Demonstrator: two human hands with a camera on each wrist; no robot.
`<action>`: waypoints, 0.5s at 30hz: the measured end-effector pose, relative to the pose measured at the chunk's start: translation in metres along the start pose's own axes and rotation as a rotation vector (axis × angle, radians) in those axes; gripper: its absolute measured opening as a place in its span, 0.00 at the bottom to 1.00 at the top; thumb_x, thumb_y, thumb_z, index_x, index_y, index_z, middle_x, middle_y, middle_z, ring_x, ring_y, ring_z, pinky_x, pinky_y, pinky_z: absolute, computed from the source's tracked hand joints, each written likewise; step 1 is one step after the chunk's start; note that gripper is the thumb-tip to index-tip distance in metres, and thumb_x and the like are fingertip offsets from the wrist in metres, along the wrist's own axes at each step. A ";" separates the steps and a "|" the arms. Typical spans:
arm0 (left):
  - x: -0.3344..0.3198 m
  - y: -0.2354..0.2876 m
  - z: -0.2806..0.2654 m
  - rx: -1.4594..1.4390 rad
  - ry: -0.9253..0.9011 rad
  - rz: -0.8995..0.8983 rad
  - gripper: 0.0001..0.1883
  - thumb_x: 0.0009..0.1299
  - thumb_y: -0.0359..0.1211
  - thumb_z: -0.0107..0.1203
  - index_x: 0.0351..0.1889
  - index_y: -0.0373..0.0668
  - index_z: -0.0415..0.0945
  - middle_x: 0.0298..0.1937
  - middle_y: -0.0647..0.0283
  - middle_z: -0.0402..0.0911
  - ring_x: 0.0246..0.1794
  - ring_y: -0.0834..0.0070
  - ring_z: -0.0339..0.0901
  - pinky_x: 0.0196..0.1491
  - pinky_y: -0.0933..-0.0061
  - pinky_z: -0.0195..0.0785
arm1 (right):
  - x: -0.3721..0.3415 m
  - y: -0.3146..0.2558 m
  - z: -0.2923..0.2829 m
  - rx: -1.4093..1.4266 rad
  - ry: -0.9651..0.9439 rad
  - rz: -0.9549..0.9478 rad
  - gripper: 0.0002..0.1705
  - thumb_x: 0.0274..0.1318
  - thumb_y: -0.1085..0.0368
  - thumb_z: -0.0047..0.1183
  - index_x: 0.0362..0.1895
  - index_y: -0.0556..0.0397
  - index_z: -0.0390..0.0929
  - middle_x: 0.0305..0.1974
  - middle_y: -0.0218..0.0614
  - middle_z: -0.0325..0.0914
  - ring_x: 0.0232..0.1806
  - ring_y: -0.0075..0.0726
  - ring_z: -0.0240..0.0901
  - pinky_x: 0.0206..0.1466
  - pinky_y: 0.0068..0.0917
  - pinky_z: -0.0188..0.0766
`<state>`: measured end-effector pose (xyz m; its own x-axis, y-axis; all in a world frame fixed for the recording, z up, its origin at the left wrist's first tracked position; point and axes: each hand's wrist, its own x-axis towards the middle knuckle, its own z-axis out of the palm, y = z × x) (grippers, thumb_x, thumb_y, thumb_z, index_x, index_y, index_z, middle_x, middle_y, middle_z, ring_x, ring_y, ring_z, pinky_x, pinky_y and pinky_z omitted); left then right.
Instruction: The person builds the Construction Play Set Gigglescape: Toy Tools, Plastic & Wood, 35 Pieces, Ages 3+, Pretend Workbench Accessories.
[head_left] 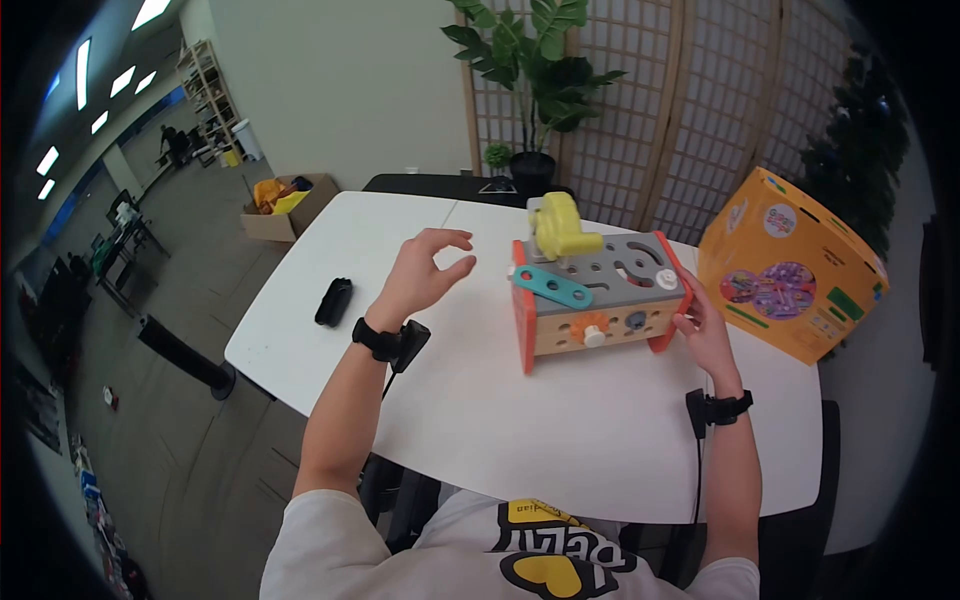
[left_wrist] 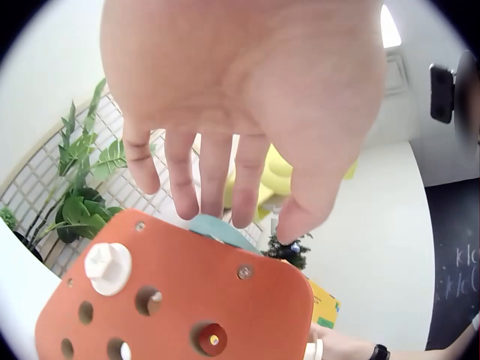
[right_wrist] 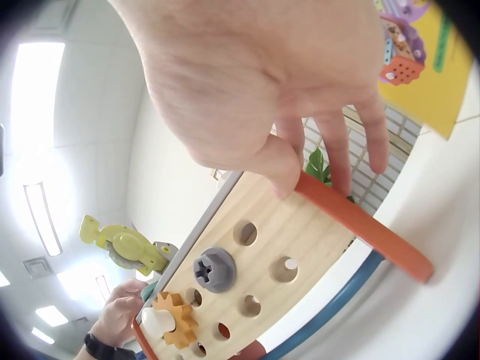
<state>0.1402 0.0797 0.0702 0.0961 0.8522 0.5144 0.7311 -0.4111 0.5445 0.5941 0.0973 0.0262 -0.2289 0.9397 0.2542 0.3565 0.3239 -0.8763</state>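
A toy workbench [head_left: 610,325] with a grey top, wooden front and red end panels stands on the table. My right hand [head_left: 708,330] grips its right end, thumb at the front edge and fingers behind the red panel [right_wrist: 360,225]. The left hand [head_left: 420,275] hovers in the air left of the workbench, fingers spread from the thumb, holding nothing. On the top sit a yellow-green toy piece [head_left: 562,225] and a teal strip with holes [head_left: 552,287]. An orange gear [right_wrist: 176,319] and a grey bolt head [right_wrist: 215,270] are on the front; a white bolt [left_wrist: 107,268] is in the left panel.
A white table [head_left: 450,420] lies under everything. Left of the left hand is a small black case [head_left: 334,302]. A large orange-yellow box [head_left: 790,265] stands at the right, close to the right hand. Behind the table are a potted plant [head_left: 533,170] and a lattice screen [head_left: 640,120].
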 end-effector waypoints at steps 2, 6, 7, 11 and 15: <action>-0.019 -0.043 -0.020 0.323 0.062 -0.190 0.19 0.63 0.41 0.68 0.48 0.41 0.83 0.54 0.59 0.85 0.57 0.57 0.79 0.56 0.57 0.74 | 0.000 -0.004 0.001 -0.038 0.014 -0.008 0.46 0.55 0.86 0.48 0.77 0.40 0.61 0.65 0.42 0.73 0.61 0.40 0.77 0.65 0.34 0.72; -0.072 -0.124 -0.056 0.818 0.120 -0.580 0.33 0.56 0.42 0.72 0.59 0.38 0.75 0.70 0.45 0.69 0.65 0.50 0.71 0.60 0.48 0.72 | -0.001 -0.006 0.003 -0.071 0.041 -0.013 0.45 0.55 0.84 0.48 0.77 0.41 0.61 0.66 0.44 0.74 0.61 0.43 0.77 0.65 0.36 0.73; -0.082 -0.128 -0.067 0.799 0.064 -0.682 0.35 0.56 0.43 0.72 0.59 0.37 0.75 0.67 0.45 0.72 0.63 0.50 0.73 0.59 0.49 0.74 | -0.002 -0.009 0.003 -0.072 0.036 0.009 0.44 0.56 0.84 0.48 0.77 0.41 0.61 0.67 0.43 0.73 0.62 0.41 0.76 0.65 0.35 0.72; -0.115 -0.165 -0.094 0.700 -0.050 -0.871 0.37 0.54 0.43 0.73 0.58 0.32 0.75 0.54 0.43 0.81 0.53 0.49 0.81 0.52 0.55 0.79 | -0.006 -0.018 0.004 -0.178 0.077 -0.033 0.40 0.58 0.80 0.50 0.75 0.44 0.64 0.65 0.45 0.75 0.62 0.44 0.76 0.65 0.38 0.71; -0.120 -0.153 -0.095 0.664 0.072 -0.762 0.33 0.53 0.41 0.71 0.52 0.28 0.77 0.41 0.43 0.86 0.44 0.49 0.85 0.49 0.60 0.80 | -0.014 -0.031 0.004 -0.349 0.185 -0.089 0.32 0.57 0.76 0.53 0.68 0.51 0.73 0.60 0.48 0.79 0.62 0.50 0.77 0.67 0.40 0.69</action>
<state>-0.0472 0.0093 -0.0120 -0.5779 0.7817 0.2345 0.8105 0.5161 0.2771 0.5825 0.0740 0.0486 -0.1171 0.8999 0.4200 0.6360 0.3928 -0.6642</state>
